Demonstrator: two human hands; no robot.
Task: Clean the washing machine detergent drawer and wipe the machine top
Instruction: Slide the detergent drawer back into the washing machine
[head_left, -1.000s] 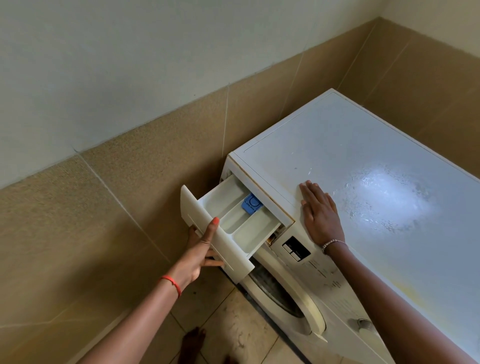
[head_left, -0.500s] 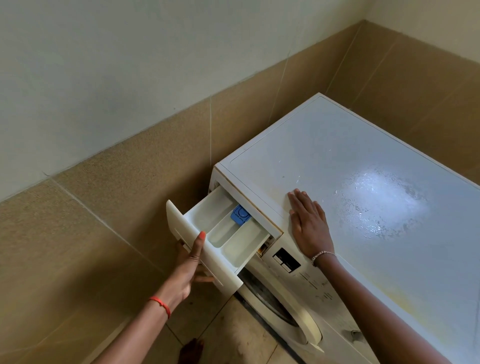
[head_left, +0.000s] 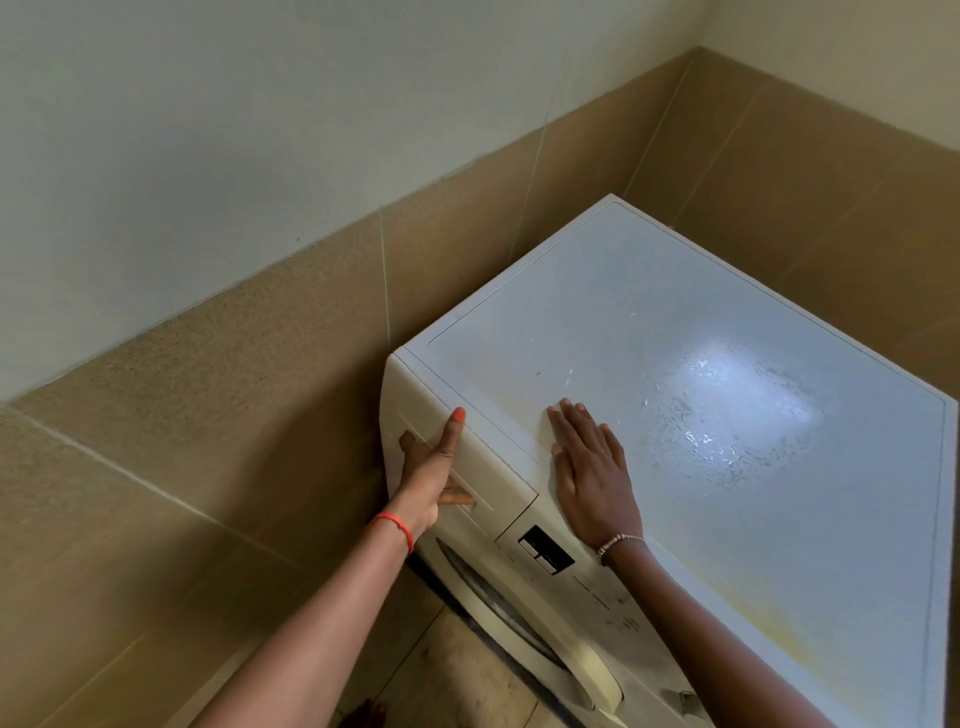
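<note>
The white washing machine stands in a tiled corner, its top (head_left: 675, 322) dusty with a shiny smeared patch (head_left: 727, 405). The detergent drawer (head_left: 493, 462) at the front left corner is pushed in flush with the panel, so its compartments are hidden. My left hand (head_left: 428, 467) holds the drawer front, thumb up along its face and fingers tucked into the handle recess. My right hand (head_left: 592, 478) lies flat, fingers straight, on the machine top just behind the front edge.
A tan tiled wall (head_left: 208, 415) runs close along the machine's left side and behind it. The dark display (head_left: 545, 550) and the round door (head_left: 519, 618) lie below my right wrist. A yellowish stain (head_left: 769, 634) marks the top's near edge. Floor tiles (head_left: 457, 675) show below.
The drawer, pulled out with its blue insert showing, has been pushed fully shut by my left hand. My right hand has stayed flat on the top.
</note>
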